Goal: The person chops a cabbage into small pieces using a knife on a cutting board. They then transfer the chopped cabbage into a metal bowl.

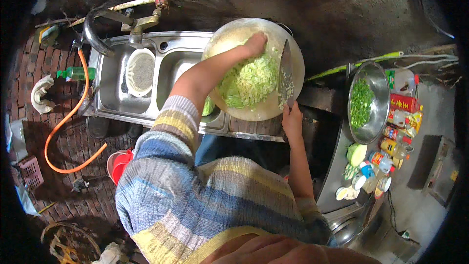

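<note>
Chopped cabbage (pixel 256 80) lies heaped on a round cutting board (pixel 234 31), which rests over the right part of the sink. My left hand (pixel 256 44) is at the far edge of the heap, its fingers curled; whether it holds a piece is hidden. At the board's right side, my right hand (pixel 292 115) grips the handle of a kitchen knife (pixel 285 73). The knife's broad blade points away from me over the board, with bits of cabbage stuck to it.
A strainer basket (pixel 141 72) sits in the left basin under a faucet (pixel 136 31). More cabbage (pixel 208 106) shows below the board. To the right, a metal bowl (pixel 381 106) of chopped greens (pixel 361 102), a cabbage piece (pixel 356 154) and several bottles stand on a counter. An orange hose (pixel 60 128) hangs left.
</note>
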Available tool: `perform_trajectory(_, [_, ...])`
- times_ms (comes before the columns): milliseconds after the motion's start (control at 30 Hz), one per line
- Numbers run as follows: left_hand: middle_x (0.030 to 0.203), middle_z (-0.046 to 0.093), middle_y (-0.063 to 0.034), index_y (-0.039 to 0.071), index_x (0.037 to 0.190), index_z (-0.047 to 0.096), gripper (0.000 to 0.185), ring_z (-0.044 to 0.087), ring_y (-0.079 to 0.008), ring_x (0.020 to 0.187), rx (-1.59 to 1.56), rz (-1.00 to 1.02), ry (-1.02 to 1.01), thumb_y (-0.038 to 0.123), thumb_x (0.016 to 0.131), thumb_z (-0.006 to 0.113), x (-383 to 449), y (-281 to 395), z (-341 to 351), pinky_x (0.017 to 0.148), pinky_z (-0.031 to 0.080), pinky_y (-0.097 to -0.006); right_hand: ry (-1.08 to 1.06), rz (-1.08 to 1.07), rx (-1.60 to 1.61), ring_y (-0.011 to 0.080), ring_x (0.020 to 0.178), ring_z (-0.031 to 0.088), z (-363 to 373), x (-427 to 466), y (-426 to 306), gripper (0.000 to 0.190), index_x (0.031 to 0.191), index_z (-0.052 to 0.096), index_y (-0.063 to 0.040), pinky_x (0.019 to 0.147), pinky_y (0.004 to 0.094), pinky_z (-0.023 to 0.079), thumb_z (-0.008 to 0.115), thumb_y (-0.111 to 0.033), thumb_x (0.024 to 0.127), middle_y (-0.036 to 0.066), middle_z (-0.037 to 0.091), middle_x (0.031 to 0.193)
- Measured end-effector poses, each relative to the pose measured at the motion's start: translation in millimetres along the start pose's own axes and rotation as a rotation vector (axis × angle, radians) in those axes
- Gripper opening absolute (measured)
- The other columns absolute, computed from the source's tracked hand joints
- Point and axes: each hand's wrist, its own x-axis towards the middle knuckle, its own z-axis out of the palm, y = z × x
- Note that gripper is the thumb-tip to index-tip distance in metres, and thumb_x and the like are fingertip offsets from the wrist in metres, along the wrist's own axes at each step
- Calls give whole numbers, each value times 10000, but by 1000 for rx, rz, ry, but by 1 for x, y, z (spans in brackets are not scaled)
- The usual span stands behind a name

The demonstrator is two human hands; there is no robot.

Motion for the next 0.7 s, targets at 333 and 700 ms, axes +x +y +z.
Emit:
perform_trajectory(333, [903,682,-160,56,975,699,265,647,-349,873,-35,-154,166,51,750,558,-79,53,-50,835,509,-430,-65,57,-54,490,864,592,1,47,-8,247,1062,520,7,754,557,463,517,-187,908,283,633,876])
perform_trajectory(700, [1434,318,-288,-43,1382,335,757,294,-457,1338,-121,-279,423,169,763,716,-259,58,-29,1106,275,-503,-124,-178,-379,400,792,662,34,110,-22,298,1144,541,25,726,489,530,504,-104,877,242,665,866])
